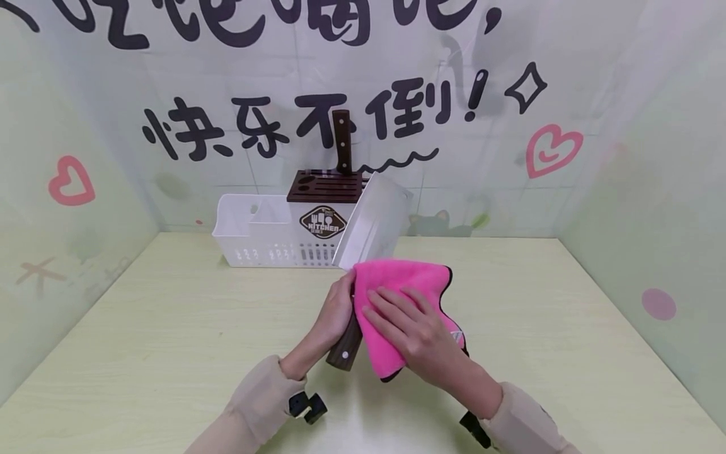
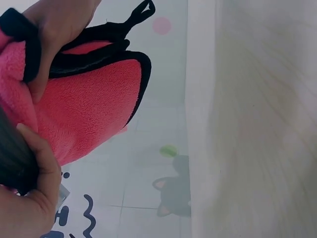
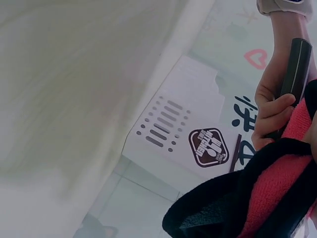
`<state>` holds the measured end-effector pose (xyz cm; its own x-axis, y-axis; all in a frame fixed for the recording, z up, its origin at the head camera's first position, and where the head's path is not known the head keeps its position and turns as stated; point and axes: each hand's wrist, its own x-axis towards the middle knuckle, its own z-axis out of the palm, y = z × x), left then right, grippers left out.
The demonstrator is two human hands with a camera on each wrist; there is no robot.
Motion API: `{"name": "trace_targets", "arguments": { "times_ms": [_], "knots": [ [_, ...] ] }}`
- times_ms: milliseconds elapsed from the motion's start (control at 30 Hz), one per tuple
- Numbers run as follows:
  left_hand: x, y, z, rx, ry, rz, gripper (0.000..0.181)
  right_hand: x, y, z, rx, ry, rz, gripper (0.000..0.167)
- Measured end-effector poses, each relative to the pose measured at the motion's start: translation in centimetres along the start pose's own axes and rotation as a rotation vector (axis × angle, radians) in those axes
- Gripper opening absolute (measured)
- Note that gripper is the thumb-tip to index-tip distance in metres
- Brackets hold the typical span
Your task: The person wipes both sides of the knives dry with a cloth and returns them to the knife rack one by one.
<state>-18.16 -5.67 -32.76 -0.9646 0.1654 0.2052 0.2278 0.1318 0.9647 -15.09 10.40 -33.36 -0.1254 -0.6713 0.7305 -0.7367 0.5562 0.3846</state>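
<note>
A kitchen cleaver (image 1: pixel 375 217) is held up off the table, its broad blade slanting up and away. My left hand (image 1: pixel 333 316) grips its dark wooden handle (image 1: pixel 345 348). Over the lower blade lies a pink cloth (image 1: pixel 405 276) with black edging. My right hand (image 1: pixel 420 331) holds this cloth against the blade, fingers spread across its upper face. From the left wrist view, the right thumb (image 2: pixel 38 91) shows on the cloth's other side, so the cloth is pinched. The cloth hides the blade's lower part.
A white plastic kitchen rack (image 1: pixel 255 236) stands at the back of the pale table (image 1: pixel 170 340), with a brown slotted top. One brown-handled knife (image 1: pixel 342 142) stands in its slots. Printed walls enclose the table at the back and both sides.
</note>
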Motion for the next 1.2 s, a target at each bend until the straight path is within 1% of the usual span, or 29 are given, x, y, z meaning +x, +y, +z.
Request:
{"name": "trace_targets", "arguments": {
  "times_ms": [133, 267, 467, 533, 667, 800, 933, 1200],
  "knots": [
    [0.01, 0.07, -0.14, 0.016, 0.016, 0.0, 0.045, -0.14, -0.17, -0.06, 0.027, 0.026, -0.029, 0.032],
    [0.02, 0.03, -0.27, -0.008, 0.02, -0.003, 0.042, -0.23, -0.39, -0.18, 0.059, 0.049, -0.073, 0.031],
    [0.15, 0.01, -0.34, -0.03, 0.049, -0.019, 0.035, -0.23, -0.49, -0.25, 0.073, 0.08, -0.132, 0.028],
    [0.16, 0.02, -0.37, -0.055, 0.044, -0.032, 0.033, -0.2, -0.44, -0.28, 0.071, 0.087, -0.144, 0.028],
    [0.13, 0.06, -0.4, -0.107, 0.014, -0.047, 0.032, -0.22, -0.38, -0.43, 0.063, 0.088, -0.162, 0.028],
    [0.16, 0.04, -0.4, -0.128, -0.007, -0.045, 0.033, -0.28, -0.35, -0.64, 0.059, 0.075, -0.171, 0.028],
    [0.2, -0.02, -0.4, -0.133, -0.012, -0.036, 0.032, -0.33, -0.35, -0.79, 0.047, 0.066, -0.19, 0.029],
    [0.12, -0.1, -0.5, -0.13, -0.011, 0.01, 0.033, -0.48, -0.63, -0.78, 0.04, 0.074, -0.247, 0.029]
  ]
}}
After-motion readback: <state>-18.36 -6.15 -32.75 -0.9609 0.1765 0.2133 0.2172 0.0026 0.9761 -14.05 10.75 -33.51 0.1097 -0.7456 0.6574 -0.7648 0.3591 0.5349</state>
